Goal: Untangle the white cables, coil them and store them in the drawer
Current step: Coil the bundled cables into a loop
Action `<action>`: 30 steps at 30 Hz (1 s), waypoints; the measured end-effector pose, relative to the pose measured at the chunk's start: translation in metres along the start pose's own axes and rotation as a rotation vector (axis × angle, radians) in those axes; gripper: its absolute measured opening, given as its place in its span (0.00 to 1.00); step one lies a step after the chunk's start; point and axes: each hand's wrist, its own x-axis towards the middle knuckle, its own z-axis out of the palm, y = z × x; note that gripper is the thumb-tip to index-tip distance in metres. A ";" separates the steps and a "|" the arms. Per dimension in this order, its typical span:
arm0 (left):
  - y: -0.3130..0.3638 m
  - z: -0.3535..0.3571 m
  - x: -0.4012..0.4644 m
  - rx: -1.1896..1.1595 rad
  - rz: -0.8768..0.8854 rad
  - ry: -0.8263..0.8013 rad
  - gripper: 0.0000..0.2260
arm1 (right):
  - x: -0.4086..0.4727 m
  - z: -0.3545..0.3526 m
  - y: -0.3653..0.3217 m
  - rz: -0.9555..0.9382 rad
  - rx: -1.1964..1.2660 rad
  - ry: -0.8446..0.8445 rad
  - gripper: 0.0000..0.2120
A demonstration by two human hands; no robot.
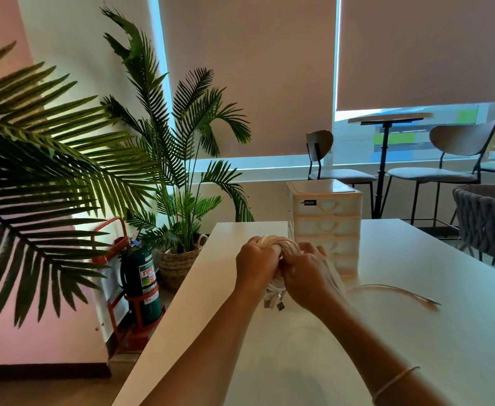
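A bundle of white cables (275,241) is held above the white table (416,332), just in front of the drawer unit. My left hand (255,263) grips the bundle from the left, and my right hand (306,276) grips it from the right. Plug ends (274,303) hang below the hands. One loose cable end (396,290) trails from the bundle across the table to the right. The small translucent plastic drawer unit (327,227) stands behind the hands with its several drawers closed.
The table's left edge runs close beside my left arm. Beyond it on the floor are palm plants (176,159), a wicker pot and a fire extinguisher (140,276). A woven grey chair (486,221) stands at the table's right, with café chairs and a high table behind.
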 end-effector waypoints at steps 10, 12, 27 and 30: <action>-0.006 -0.008 -0.002 -0.183 -0.057 -0.199 0.08 | 0.000 -0.018 -0.006 0.158 0.419 -0.042 0.05; -0.012 -0.010 -0.001 -0.203 -0.067 -0.264 0.13 | 0.000 -0.020 -0.005 0.261 0.587 -0.132 0.06; -0.020 -0.013 0.012 -0.152 0.073 -0.349 0.27 | 0.002 -0.041 0.004 0.433 0.755 -0.294 0.03; -0.022 -0.013 0.020 0.059 0.139 -0.183 0.25 | -0.003 -0.039 0.011 0.371 0.901 -0.288 0.06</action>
